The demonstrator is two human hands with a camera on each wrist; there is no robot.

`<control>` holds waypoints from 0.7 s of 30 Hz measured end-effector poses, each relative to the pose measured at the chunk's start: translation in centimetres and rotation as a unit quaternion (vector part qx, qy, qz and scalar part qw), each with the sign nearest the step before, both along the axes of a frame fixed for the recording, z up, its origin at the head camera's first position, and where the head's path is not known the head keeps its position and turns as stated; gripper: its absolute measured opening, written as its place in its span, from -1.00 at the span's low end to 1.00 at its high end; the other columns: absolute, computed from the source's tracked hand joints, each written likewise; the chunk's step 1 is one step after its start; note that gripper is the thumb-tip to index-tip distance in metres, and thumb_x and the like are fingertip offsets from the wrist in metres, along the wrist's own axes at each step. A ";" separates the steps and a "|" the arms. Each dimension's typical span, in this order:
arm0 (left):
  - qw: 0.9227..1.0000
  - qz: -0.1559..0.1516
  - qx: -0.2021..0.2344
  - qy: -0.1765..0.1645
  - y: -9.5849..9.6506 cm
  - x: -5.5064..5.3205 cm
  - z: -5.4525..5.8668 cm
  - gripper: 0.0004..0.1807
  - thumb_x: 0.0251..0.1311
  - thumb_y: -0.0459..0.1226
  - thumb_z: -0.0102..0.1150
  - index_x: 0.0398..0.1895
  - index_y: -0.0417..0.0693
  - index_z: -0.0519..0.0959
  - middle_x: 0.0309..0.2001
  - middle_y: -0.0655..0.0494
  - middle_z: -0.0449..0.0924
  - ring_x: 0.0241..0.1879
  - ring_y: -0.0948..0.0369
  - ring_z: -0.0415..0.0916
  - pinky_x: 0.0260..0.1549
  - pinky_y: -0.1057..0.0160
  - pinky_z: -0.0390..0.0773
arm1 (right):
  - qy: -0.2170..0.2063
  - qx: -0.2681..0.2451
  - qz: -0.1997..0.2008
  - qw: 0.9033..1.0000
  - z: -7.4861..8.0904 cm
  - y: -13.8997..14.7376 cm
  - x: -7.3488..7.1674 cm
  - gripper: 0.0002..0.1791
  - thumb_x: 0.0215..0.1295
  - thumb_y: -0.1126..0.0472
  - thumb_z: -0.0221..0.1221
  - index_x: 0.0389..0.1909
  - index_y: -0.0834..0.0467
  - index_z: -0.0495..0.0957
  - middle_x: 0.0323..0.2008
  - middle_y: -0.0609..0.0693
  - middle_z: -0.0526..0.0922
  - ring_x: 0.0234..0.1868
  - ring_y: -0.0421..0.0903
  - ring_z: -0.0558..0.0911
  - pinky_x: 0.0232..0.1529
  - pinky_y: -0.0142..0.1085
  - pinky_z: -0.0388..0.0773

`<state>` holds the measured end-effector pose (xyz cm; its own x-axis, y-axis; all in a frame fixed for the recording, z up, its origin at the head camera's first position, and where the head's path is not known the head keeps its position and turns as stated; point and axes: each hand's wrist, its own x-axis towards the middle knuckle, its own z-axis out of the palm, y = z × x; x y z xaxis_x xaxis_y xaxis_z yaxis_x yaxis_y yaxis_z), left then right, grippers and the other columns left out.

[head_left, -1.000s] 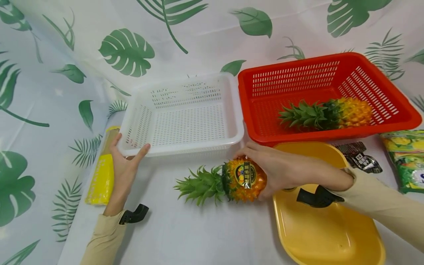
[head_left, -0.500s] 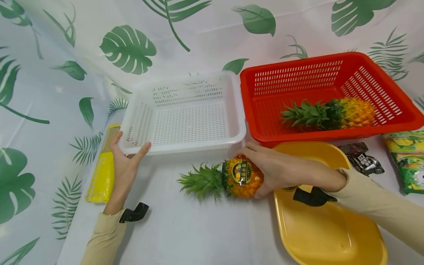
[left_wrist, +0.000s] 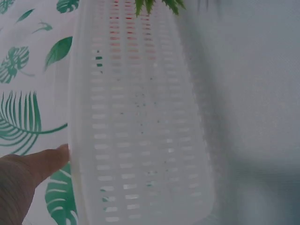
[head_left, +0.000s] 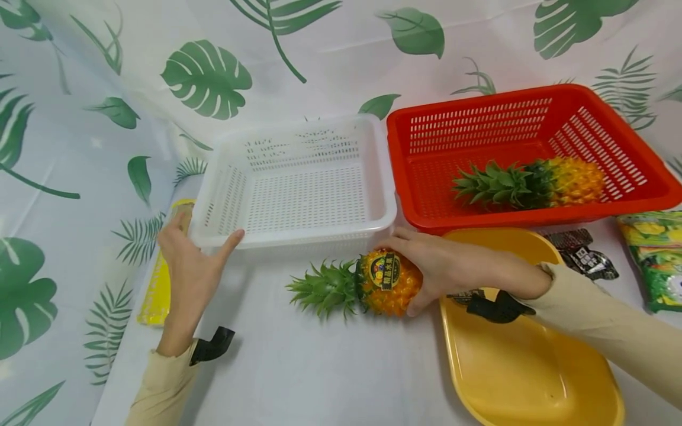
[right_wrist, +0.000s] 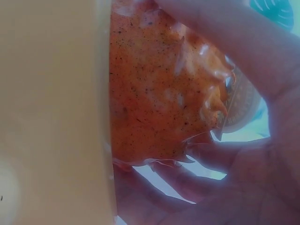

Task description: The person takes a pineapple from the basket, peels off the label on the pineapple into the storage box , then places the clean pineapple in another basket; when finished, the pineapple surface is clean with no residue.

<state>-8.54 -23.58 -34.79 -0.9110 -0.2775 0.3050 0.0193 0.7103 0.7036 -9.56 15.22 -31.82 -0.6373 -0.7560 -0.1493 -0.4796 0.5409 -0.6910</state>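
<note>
On the white table, a small pineapple (head_left: 391, 284) with a black round label lies on its side, its green crown pointing left. My right hand (head_left: 442, 266) grips its base end from the right. The right wrist view shows fingers and thumb spread around the orange pineapple base (right_wrist: 159, 89). At the front left corner of the white basket (head_left: 293, 239) is my left hand (head_left: 189, 272), its thumb extended to the rim and its fingers off the basket's left side. In the left wrist view the thumb (left_wrist: 51, 159) meets the rim of the slotted basket (left_wrist: 140, 112).
A red basket (head_left: 479, 222) at the back right holds another pineapple (head_left: 575, 180). A yellow basin (head_left: 511, 361) stands under the right forearm. A yellow packet (head_left: 157, 293) lies left, a black net-like piece (head_left: 588, 263) and a green packet (head_left: 658, 260) right.
My left hand's fingers have come away from the white basket's left side and shifted left over the yellow packet. The pineapple in my right hand has rolled slightly, turning its label.
</note>
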 end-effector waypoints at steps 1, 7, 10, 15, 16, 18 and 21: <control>1.000 0.002 -0.020 0.021 0.2 0.2 0.2 0.05 0.15 -0.11 0.58 0.53 -0.25 0.10 0.37 -0.34 0.12 0.31 -0.14 0.04 0.26 -0.10 0.18 | 0.000 -0.001 0.001 1.000 0.0 0.0 0.0 0.02 -0.13 0.09 0.71 0.39 0.12 0.40 0.28 0.09 0.41 0.21 0.08 0.49 0.26 0.11 0.53; 0.976 -0.083 -0.047 0.195 2.4 1.1 1.5 -0.14 0.23 -0.12 0.50 0.44 -0.29 0.26 0.39 -0.28 0.22 0.39 -0.08 0.12 0.35 -0.01 0.21 | -0.009 -0.012 0.002 1.000 0.0 0.1 -0.1 0.02 -0.13 0.07 0.71 0.38 0.12 0.40 0.26 0.09 0.40 0.20 0.07 0.48 0.24 0.08 0.53; 0.949 -0.171 -0.036 0.262 4.4 1.6 1.9 -0.20 0.29 0.01 0.42 0.36 -0.35 0.35 0.33 -0.29 0.34 0.35 -0.07 0.24 0.34 0.04 0.27 | -0.009 -0.010 -0.003 1.000 0.0 0.2 0.0 0.02 -0.14 0.07 0.71 0.38 0.11 0.40 0.26 0.09 0.40 0.19 0.07 0.48 0.24 0.09 0.53; 0.896 -0.345 -0.069 0.273 7.3 2.6 1.3 -0.22 0.39 0.09 0.30 0.25 -0.47 0.40 0.19 -0.34 0.45 0.21 -0.14 0.42 0.37 0.11 0.38 | -0.012 0.001 -0.009 1.000 0.0 0.1 0.1 0.01 -0.16 0.11 0.71 0.37 0.09 0.41 0.26 0.07 0.41 0.19 0.07 0.50 0.24 0.08 0.54; 0.885 -0.380 -0.089 0.256 7.7 2.7 1.1 -0.24 0.40 0.09 0.28 0.26 -0.45 0.41 0.19 -0.33 0.46 0.20 -0.14 0.44 0.35 0.11 0.41 | -0.013 0.002 -0.011 1.000 0.0 0.0 0.1 0.02 -0.16 0.13 0.71 0.37 0.10 0.41 0.26 0.07 0.41 0.19 0.07 0.50 0.24 0.07 0.55; 0.866 -0.434 -0.136 0.208 8.4 2.9 0.4 -0.23 0.39 0.11 0.29 0.31 -0.38 0.40 0.24 -0.28 0.44 0.20 -0.10 0.47 0.30 0.08 0.47 | -0.018 0.006 -0.014 1.000 0.0 0.0 0.1 0.03 -0.16 0.13 0.71 0.38 0.11 0.40 0.26 0.07 0.41 0.20 0.07 0.51 0.25 0.08 0.54; 0.850 -0.472 -0.196 0.129 9.0 3.0 -0.7 -0.16 0.28 0.12 0.41 0.41 -0.23 0.36 0.33 -0.18 0.38 0.26 -0.04 0.44 0.27 0.04 0.51 | -0.022 0.012 -0.017 1.000 0.0 -0.1 0.1 0.05 -0.15 0.12 0.72 0.40 0.12 0.38 0.28 0.07 0.40 0.21 0.08 0.50 0.27 0.11 0.53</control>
<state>-5.57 -14.58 -35.45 -0.5605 0.7087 0.4285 0.8281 0.4721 0.3024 -9.41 15.15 -31.78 -0.6557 -0.7294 -0.1950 -0.4296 0.5729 -0.6980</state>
